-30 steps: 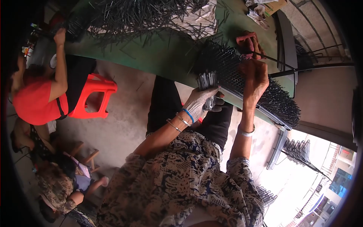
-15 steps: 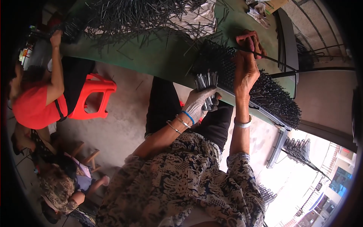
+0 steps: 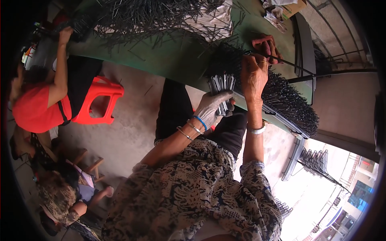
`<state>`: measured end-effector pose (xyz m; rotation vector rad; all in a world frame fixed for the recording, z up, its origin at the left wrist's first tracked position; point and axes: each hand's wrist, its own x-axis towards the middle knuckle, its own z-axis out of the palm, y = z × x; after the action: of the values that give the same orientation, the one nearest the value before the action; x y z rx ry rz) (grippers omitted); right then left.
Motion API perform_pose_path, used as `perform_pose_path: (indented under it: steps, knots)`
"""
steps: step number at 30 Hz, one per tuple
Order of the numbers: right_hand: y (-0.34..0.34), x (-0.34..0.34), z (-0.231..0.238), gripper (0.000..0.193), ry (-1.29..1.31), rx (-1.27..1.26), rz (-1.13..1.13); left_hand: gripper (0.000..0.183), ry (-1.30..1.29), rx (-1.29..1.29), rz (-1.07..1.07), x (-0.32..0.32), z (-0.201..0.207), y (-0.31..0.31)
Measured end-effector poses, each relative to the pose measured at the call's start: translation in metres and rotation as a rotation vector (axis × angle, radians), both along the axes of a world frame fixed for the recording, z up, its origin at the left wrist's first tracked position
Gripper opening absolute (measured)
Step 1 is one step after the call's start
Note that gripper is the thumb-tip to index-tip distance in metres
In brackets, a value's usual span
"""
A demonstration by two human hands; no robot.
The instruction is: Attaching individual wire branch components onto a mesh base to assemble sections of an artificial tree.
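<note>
My left hand [image 3: 211,106], in a pale glove, is closed round a bundle of thin metal rods with looped ends [image 3: 222,83]. It is just off the green table's near edge, beside the rack. My bare right hand [image 3: 254,76] is over a long rack packed with upright dark metal pins [image 3: 287,98]. Its fingers are bent and pressed together at the rack's left part. What they pinch, if anything, is hidden behind them. A crumpled reddish cloth or glove [image 3: 266,46] lies just beyond the right hand.
A heap of loose dark rods [image 3: 148,18] spreads over pale sacking on the green table [image 3: 157,60]. A metal bar [image 3: 333,75] crosses at right. To the left stand a red plastic stool [image 3: 106,90] and a person in red [image 3: 40,106]; another person [image 3: 60,197] is lower left.
My right hand has moved a little left and toward me along the rack, its fingers turning downward. My left hand keeps its hold on the bundle, nearly still.
</note>
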<state>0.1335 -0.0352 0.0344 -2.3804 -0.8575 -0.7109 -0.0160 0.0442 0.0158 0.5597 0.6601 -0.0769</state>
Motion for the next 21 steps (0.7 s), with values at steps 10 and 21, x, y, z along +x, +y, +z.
perform_pose_path:
  steps: [10,21]
  knots:
    - [-0.037,-0.031,0.03,0.013,1.131,0.288,0.39,0.024,0.021,0.079,-0.042,0.003,0.004,0.002]
    - [-0.022,-0.005,0.029,0.009,0.269,0.274,-0.052,0.023,0.005,-0.084,-0.008,0.002,-0.003,0.004]
